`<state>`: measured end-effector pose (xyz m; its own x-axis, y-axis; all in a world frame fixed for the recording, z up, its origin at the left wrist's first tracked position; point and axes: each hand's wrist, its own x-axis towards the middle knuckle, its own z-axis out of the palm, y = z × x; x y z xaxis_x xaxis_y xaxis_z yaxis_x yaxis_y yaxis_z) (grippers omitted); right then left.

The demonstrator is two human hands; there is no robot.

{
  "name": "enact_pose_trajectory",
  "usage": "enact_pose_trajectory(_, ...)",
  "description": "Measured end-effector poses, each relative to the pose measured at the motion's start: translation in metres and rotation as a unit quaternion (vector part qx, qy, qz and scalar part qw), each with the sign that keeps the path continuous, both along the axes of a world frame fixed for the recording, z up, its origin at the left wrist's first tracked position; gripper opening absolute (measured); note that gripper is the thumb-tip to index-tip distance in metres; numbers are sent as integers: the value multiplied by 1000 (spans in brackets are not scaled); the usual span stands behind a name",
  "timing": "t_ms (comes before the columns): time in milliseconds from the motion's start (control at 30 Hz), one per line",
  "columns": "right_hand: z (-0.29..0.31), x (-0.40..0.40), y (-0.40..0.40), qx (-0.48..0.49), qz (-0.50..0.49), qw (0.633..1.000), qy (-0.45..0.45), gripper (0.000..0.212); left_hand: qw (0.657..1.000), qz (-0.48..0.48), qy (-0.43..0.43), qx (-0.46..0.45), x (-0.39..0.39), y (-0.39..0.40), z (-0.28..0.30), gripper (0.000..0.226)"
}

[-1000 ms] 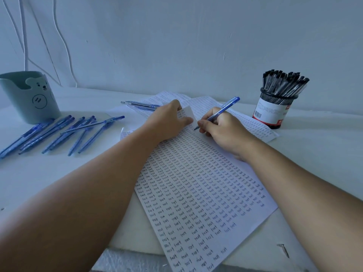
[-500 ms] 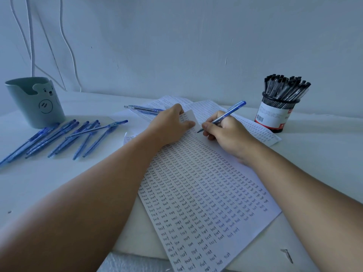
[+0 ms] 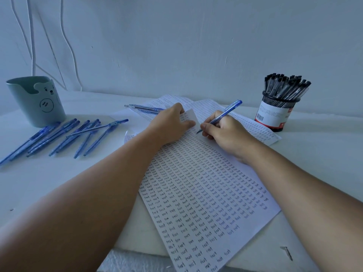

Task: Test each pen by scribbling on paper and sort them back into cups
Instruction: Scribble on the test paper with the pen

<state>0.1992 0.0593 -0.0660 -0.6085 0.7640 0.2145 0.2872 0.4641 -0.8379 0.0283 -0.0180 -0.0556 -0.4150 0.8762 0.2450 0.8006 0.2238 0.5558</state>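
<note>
Right hand (image 3: 225, 134): I see it pinching blue pen (image 3: 224, 114), tip on paper (image 3: 206, 193) (frame centre).
Left hand (image 3: 170, 124): fingers flat, pressing paper.

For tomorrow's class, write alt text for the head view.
The right hand holds a blue pen tip-down on paper full of "test" scribbles; the left hand steadies the sheet.

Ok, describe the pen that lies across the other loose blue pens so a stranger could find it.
Start at the green bear cup at the far left. In front of it blue pens lie fanned on the table. The crossing pen rests on top, angled flatter than the rest.
</note>
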Motion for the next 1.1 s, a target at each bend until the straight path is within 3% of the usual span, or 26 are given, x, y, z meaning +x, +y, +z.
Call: enact_pose_trajectory(1100,3,2,-5,7,-10,1000,-18,9,1000,1,6,-6,2,-3,1,35)
